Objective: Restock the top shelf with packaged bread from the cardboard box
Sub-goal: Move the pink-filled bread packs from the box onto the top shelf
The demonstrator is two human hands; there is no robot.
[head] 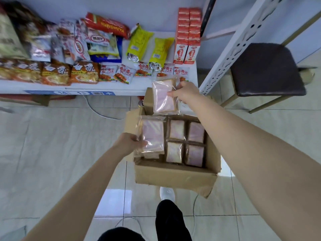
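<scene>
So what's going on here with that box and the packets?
A person is restocking a shelf with packaged bread. Their right hand holds one packet up by the shelf's front edge, while the left hand grips a small stack over the cardboard box. At least four more packets lie inside it.

Plain brown rectangular cardboard box point(173, 176) — pale pink square bread in clear plastic packets point(177, 129); yellow foil pouches point(139, 40); red-and-white paper cartons point(188, 35).
</scene>
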